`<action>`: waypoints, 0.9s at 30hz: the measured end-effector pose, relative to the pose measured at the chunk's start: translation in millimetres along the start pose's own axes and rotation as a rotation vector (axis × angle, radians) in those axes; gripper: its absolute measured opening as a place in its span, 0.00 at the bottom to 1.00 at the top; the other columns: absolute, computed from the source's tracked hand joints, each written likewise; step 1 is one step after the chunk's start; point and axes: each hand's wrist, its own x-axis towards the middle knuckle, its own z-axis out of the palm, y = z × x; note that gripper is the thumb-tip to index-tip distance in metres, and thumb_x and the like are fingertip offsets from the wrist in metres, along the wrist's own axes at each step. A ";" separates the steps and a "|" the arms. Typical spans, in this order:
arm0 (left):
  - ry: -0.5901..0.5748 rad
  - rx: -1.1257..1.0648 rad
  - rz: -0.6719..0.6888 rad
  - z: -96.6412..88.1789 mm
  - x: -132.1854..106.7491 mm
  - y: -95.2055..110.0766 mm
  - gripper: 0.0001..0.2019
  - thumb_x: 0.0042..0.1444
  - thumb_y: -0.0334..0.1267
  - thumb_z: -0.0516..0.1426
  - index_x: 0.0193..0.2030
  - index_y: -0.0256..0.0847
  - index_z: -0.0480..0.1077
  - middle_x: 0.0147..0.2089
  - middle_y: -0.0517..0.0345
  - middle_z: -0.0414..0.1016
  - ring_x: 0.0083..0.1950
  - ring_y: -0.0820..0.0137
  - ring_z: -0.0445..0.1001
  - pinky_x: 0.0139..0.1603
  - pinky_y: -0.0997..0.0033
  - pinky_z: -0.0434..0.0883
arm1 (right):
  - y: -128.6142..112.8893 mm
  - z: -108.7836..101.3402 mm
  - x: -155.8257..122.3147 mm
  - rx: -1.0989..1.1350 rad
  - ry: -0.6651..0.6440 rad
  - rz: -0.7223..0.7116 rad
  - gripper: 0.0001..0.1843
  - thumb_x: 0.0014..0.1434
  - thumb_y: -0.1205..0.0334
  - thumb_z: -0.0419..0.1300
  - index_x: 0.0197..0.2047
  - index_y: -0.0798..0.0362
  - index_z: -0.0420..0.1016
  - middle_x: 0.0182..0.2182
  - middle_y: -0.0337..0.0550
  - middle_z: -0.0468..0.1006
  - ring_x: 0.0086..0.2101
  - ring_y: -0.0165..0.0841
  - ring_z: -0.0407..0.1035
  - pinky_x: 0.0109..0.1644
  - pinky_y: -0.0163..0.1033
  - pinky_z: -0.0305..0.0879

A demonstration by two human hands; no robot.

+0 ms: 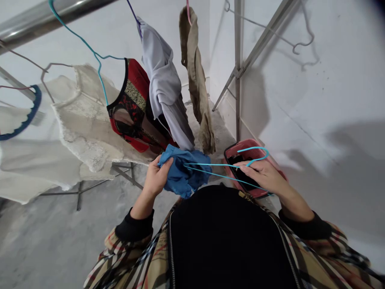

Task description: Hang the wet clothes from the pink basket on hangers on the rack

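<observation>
My left hand (156,176) is closed on a crumpled blue garment (183,172) held in front of my chest. My right hand (264,174) grips a thin teal wire hanger (228,165), fingers pinched around its wire near the hook. One end of the hanger reaches into the blue garment. Both hands hover just above a pink laundry basket (261,148) on the floor with dark clothes inside.
A metal drying rack rail (45,16) overhead carries hung clothes: a cream lace top (84,124), a red and black patterned garment (135,108), a grey shirt (165,84) and an olive cloth (195,80). An empty wire hanger (300,44) hangs by the white wall. Rack legs (237,72) stand on the concrete floor.
</observation>
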 end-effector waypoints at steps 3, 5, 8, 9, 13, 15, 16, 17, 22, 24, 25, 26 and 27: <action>-0.017 -0.024 0.006 7.0 -1.2 0.9 0.14 0.54 0.47 0.61 0.38 0.37 0.75 0.33 0.59 0.75 0.32 0.72 0.71 0.36 0.74 0.70 | -1.5 11.8 6.8 0.038 -0.012 -0.059 0.21 0.64 0.47 0.54 0.45 0.52 0.82 0.42 0.46 0.84 0.41 0.43 0.78 0.45 0.44 0.74; -0.050 0.016 0.046 12.8 -4.1 3.0 0.14 0.55 0.47 0.60 0.38 0.37 0.74 0.31 0.60 0.74 0.31 0.73 0.70 0.34 0.74 0.69 | -0.8 26.1 14.5 0.038 0.002 -0.074 0.21 0.64 0.48 0.54 0.44 0.52 0.82 0.42 0.45 0.83 0.40 0.41 0.78 0.45 0.43 0.73; -0.180 0.166 0.168 22.7 -12.4 9.5 0.11 0.58 0.44 0.58 0.38 0.37 0.75 0.29 0.61 0.74 0.30 0.73 0.71 0.33 0.75 0.69 | 3.6 52.8 26.8 0.041 0.114 -0.093 0.22 0.65 0.48 0.53 0.37 0.54 0.81 0.37 0.45 0.83 0.36 0.37 0.77 0.41 0.39 0.71; -0.273 0.228 0.226 25.9 -15.6 12.6 0.10 0.59 0.42 0.57 0.39 0.37 0.75 0.30 0.60 0.75 0.31 0.72 0.72 0.33 0.75 0.69 | 5.6 61.5 30.3 0.054 0.153 -0.100 0.23 0.65 0.47 0.52 0.32 0.55 0.80 0.33 0.44 0.82 0.33 0.35 0.75 0.38 0.37 0.70; -0.604 0.572 0.575 32.5 -21.3 26.9 0.11 0.59 0.31 0.53 0.46 0.40 0.75 0.38 0.53 0.79 0.39 0.67 0.76 0.41 0.69 0.72 | 11.6 82.4 39.8 0.133 0.197 -0.189 0.29 0.64 0.44 0.52 0.17 0.54 0.63 0.17 0.36 0.65 0.20 0.25 0.58 0.25 0.32 0.58; -0.494 0.806 0.772 29.9 -16.7 32.1 0.13 0.55 0.28 0.54 0.44 0.41 0.75 0.47 0.47 0.78 0.49 0.59 0.75 0.50 0.58 0.71 | 11.7 81.9 42.4 0.183 0.190 -0.275 0.30 0.64 0.46 0.53 0.16 0.53 0.59 0.16 0.35 0.62 0.19 0.24 0.56 0.25 0.32 0.57; -0.415 0.907 0.846 27.4 -13.2 33.6 0.13 0.53 0.27 0.54 0.43 0.40 0.75 0.52 0.44 0.75 0.54 0.55 0.72 0.55 0.51 0.69 | 11.0 79.4 43.7 0.208 0.180 -0.316 0.29 0.64 0.47 0.54 0.16 0.53 0.60 0.17 0.36 0.64 0.20 0.25 0.58 0.26 0.33 0.58; -0.365 0.983 0.895 24.7 -9.6 34.3 0.13 0.52 0.26 0.55 0.43 0.40 0.75 0.55 0.42 0.74 0.57 0.52 0.71 0.57 0.48 0.67 | 9.6 76.1 45.0 0.231 0.174 -0.351 0.28 0.64 0.48 0.54 0.16 0.53 0.63 0.18 0.37 0.67 0.21 0.26 0.61 0.28 0.33 0.61; -0.389 1.121 0.879 16.8 -1.8 30.9 0.15 0.56 0.30 0.52 0.50 0.37 0.70 0.36 0.51 0.79 0.35 0.63 0.77 0.33 0.68 0.72 | -3.3 56.2 55.3 0.230 0.090 -0.403 0.22 0.61 0.46 0.57 0.25 0.52 0.77 0.29 0.44 0.82 0.28 0.33 0.74 0.34 0.37 0.69; -0.324 1.127 0.909 15.8 -4.1 29.3 0.18 0.56 0.30 0.52 0.53 0.39 0.69 0.36 0.52 0.80 0.34 0.65 0.78 0.30 0.71 0.70 | -6.2 47.8 58.3 0.204 0.056 -0.385 0.20 0.61 0.46 0.58 0.27 0.52 0.79 0.31 0.45 0.83 0.30 0.33 0.75 0.35 0.37 0.70; -0.280 1.121 0.941 14.7 -5.5 28.8 0.18 0.55 0.30 0.52 0.53 0.39 0.69 0.37 0.52 0.80 0.35 0.65 0.78 0.30 0.72 0.70 | -4.9 43.4 58.7 0.181 0.068 -0.377 0.19 0.60 0.47 0.59 0.30 0.52 0.80 0.32 0.45 0.83 0.31 0.34 0.75 0.37 0.37 0.70; -0.232 1.112 0.973 13.1 -6.9 28.5 0.18 0.55 0.29 0.52 0.53 0.40 0.70 0.38 0.53 0.80 0.35 0.65 0.78 0.30 0.72 0.70 | -1.0 38.9 58.1 0.150 0.106 -0.365 0.18 0.61 0.47 0.59 0.33 0.52 0.80 0.34 0.45 0.83 0.34 0.34 0.75 0.41 0.39 0.70; -0.187 1.100 0.996 10.8 -8.1 28.4 0.17 0.55 0.29 0.53 0.51 0.41 0.71 0.37 0.53 0.80 0.34 0.66 0.78 0.29 0.73 0.69 | 6.0 34.8 56.5 0.114 0.174 -0.338 0.17 0.61 0.48 0.58 0.36 0.52 0.81 0.36 0.45 0.82 0.36 0.35 0.75 0.44 0.40 0.70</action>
